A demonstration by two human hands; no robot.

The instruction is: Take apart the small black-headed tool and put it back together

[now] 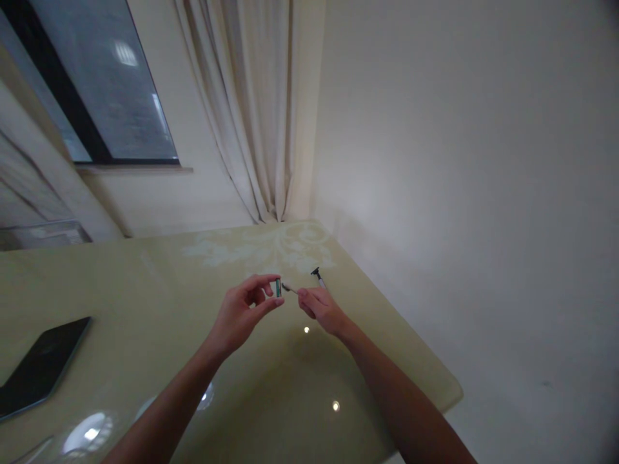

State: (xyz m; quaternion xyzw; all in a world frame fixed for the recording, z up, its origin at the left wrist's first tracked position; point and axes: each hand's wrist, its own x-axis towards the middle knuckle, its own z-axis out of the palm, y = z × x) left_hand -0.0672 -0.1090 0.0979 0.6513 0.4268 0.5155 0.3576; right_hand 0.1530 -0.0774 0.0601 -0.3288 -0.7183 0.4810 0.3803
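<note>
Between thumb and fingers, my left hand (251,299) pinches a small upright green-and-dark piece, which looks like a razor cartridge (278,288). My right hand (319,305) is closed around the handle of a small brush, apparently a toothbrush (290,289). Its dark bristles face the cartridge from the right, very close to it; whether they touch I cannot tell. Just beyond my right hand lies a razor (317,275) with a black head and a pale handle, partly hidden by the hand.
A glossy pale-green table (159,309) with a white floral pattern lies under my hands. At the left rests a dark tablet-like slab (43,364). A white wall (459,193) runs along the right edge. Behind are a curtain (256,109) and a window (111,84).
</note>
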